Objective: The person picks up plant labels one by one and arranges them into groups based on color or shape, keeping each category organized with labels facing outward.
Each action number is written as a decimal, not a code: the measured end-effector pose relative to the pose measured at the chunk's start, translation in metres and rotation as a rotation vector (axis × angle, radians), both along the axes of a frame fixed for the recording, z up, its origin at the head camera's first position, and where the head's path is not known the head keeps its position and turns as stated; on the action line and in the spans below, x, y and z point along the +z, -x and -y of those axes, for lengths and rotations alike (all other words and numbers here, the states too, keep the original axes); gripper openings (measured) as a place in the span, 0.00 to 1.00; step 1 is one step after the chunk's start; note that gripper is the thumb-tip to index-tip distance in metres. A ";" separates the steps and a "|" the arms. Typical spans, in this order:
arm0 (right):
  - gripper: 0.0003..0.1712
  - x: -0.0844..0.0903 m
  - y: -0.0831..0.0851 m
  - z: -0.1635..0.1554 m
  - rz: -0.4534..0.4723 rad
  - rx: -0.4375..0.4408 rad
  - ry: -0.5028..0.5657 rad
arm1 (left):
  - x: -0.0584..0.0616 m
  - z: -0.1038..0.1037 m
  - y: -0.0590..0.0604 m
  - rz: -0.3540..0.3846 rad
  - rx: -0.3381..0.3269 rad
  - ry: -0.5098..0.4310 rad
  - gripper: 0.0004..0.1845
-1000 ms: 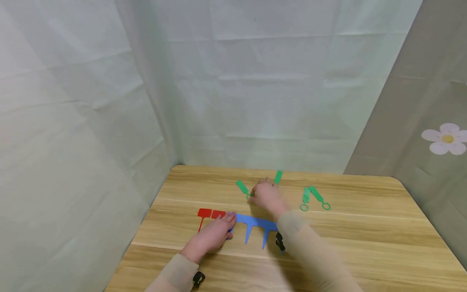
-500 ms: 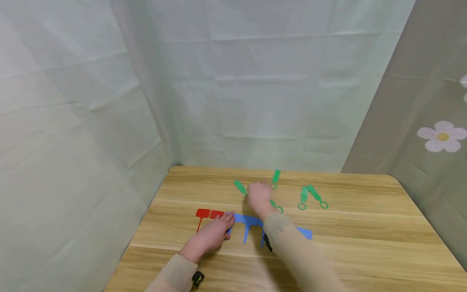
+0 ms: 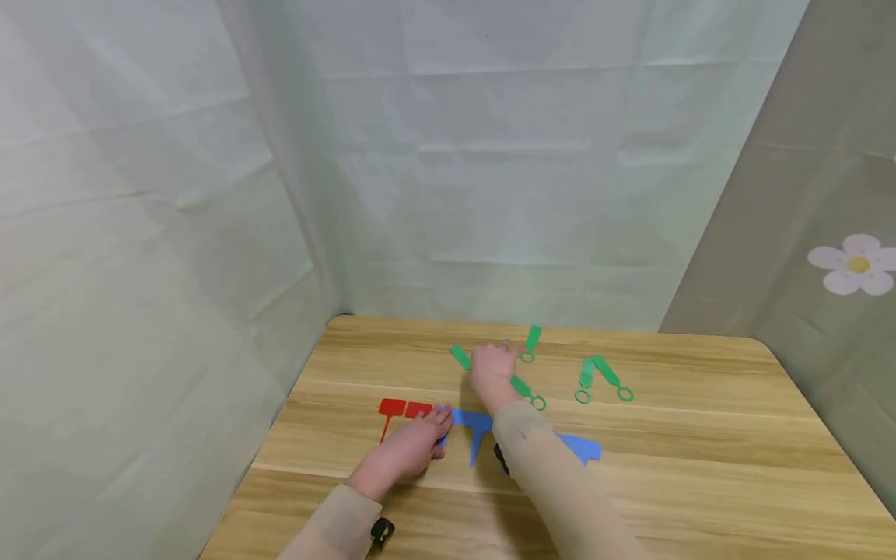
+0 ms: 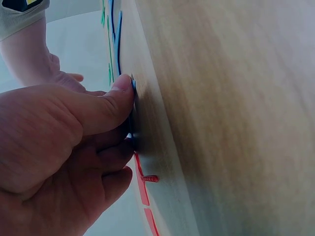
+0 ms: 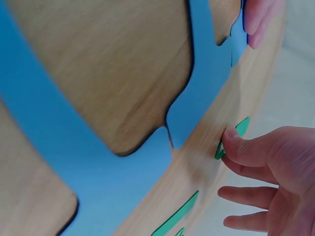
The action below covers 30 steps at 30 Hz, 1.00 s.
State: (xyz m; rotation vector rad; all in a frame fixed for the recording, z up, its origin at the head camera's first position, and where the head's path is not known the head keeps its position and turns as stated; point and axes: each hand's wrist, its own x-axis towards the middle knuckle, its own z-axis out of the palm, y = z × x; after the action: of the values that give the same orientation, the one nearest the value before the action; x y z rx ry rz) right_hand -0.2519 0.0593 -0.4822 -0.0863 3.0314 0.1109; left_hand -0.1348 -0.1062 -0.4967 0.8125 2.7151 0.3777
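Left hand (image 3: 409, 449) presses flat on the blue tags (image 3: 476, 424); right hand (image 3: 492, 372), fingers relaxed, touches a green tag (image 3: 460, 358) at twelve o'clock, which could skid across the surface (image 3: 700, 467).

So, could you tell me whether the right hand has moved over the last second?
Yes. The right hand has slid a little left along the table, toward the left green tag and away from the pair of green tags on the right.

Green ring tags (image 3: 605, 372), blue tags (image 3: 579, 447), red tags (image 3: 393, 407), wood-grain table (image 3: 700, 467).
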 end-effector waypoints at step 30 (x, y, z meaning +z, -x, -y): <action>0.34 -0.004 0.024 -0.008 0.200 0.013 -0.029 | 0.005 -0.003 0.001 0.046 0.034 0.021 0.33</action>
State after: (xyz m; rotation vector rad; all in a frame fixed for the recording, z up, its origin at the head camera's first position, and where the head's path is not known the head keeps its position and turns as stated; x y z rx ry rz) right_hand -0.2755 0.0669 -0.4865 -0.1080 2.8291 0.1387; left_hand -0.1353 -0.1028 -0.4918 0.7440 2.6890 0.3698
